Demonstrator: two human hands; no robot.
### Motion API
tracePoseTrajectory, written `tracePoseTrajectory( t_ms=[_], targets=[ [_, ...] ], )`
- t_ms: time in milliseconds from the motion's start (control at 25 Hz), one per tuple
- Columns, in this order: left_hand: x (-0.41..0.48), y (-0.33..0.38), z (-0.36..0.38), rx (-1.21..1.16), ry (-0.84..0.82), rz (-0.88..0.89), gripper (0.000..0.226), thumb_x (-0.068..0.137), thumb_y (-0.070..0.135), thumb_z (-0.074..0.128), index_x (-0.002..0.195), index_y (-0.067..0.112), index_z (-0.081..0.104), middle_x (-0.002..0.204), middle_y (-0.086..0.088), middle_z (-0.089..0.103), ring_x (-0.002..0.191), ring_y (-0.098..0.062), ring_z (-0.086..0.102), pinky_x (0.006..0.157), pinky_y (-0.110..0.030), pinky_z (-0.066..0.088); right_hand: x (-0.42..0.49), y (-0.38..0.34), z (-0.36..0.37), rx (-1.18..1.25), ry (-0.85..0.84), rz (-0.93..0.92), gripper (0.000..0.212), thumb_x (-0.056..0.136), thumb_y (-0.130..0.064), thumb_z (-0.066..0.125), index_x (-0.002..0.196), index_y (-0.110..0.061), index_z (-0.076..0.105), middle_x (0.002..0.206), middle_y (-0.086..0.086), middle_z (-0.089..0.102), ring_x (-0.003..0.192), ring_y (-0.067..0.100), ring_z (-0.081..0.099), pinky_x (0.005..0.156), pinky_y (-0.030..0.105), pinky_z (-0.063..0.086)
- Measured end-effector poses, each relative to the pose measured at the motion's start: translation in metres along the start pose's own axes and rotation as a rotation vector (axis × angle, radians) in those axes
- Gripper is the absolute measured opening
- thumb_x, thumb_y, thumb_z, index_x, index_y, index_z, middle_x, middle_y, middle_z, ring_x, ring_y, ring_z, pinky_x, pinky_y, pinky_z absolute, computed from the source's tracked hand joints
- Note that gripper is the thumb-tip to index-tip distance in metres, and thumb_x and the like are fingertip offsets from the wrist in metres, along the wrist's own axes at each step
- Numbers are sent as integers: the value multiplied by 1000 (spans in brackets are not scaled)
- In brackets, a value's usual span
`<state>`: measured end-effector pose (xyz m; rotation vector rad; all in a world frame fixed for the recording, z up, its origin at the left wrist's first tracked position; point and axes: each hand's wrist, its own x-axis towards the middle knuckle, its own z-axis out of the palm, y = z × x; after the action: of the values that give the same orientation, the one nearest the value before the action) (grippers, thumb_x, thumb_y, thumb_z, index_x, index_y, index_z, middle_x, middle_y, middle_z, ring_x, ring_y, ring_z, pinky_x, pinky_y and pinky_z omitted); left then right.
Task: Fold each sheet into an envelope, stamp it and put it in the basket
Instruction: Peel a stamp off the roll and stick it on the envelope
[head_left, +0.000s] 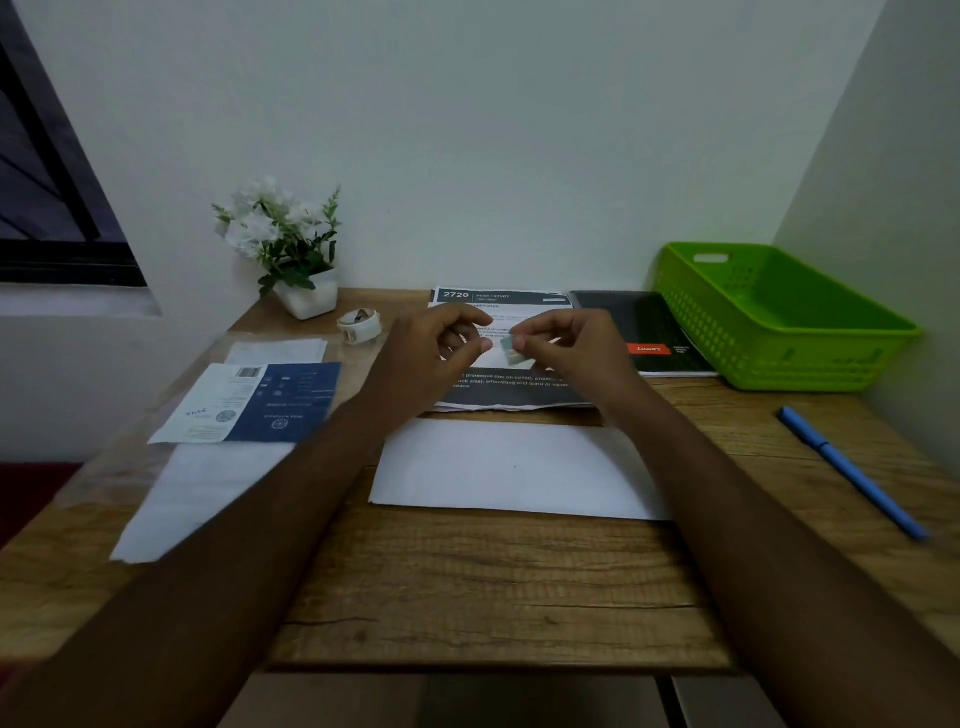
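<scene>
A folded white sheet lies flat on the wooden desk in front of me. Above it, both hands hover over a printed instruction page. My right hand pinches a small pale stamp between thumb and fingers. My left hand has its fingers curled, with the fingertips meeting the stamp's left edge; whether it grips the stamp is unclear. The green plastic basket stands at the back right, and I see nothing inside it.
A blue pen lies at the right. A dark notebook sits beside the basket. At the left lie a blue-and-white leaflet and plain white sheets. A white tape roll and a flower pot stand at the back.
</scene>
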<state>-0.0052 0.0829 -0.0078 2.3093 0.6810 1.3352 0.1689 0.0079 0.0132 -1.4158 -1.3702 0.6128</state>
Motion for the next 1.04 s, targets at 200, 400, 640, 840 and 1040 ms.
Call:
tracePoseTrajectory(
  t_ms=[200, 400, 640, 840, 1040],
  targets=[
    [-7, 19, 14, 36, -114, 71, 15, 82, 18, 65, 93, 9, 71, 83, -4, 71, 71, -13, 63, 63, -24, 52, -43, 3, -86, -54, 179, 81, 12, 87, -14, 66, 99, -14, 71, 78, -5, 70, 54, -2, 59, 49, 14, 44],
    [-12, 70, 74, 164, -515, 70, 26, 83, 32, 66, 103, 15, 67, 99, -2, 66, 88, -12, 58, 78, -29, 49, -92, 29, -121, -36, 207, 312, 4, 86, -19, 68, 87, -16, 71, 71, -3, 68, 62, 9, 58, 57, 24, 42],
    [0, 82, 109, 172, -652, -58, 34, 77, 33, 74, 104, 14, 67, 101, -1, 65, 91, -13, 58, 75, -25, 46, -96, 40, -111, -96, 115, 294, 9, 82, -18, 73, 89, -23, 73, 69, -9, 72, 60, 2, 59, 52, 13, 43],
    [3, 80, 114, -19, -642, -256, 28, 71, 20, 80, 96, 14, 71, 80, 6, 62, 70, -2, 54, 65, -21, 43, -98, 38, -108, -166, 116, 298, 17, 72, -17, 82, 85, -22, 72, 76, 5, 74, 69, 7, 66, 58, 14, 47],
    [-2, 75, 118, -103, -569, -298, 19, 77, 11, 74, 96, 13, 72, 80, 6, 63, 71, -5, 55, 67, -22, 44, -97, 38, -105, -227, 151, 311, 26, 67, -18, 86, 88, -17, 70, 73, 3, 74, 66, 9, 65, 52, 16, 46]
  ],
)
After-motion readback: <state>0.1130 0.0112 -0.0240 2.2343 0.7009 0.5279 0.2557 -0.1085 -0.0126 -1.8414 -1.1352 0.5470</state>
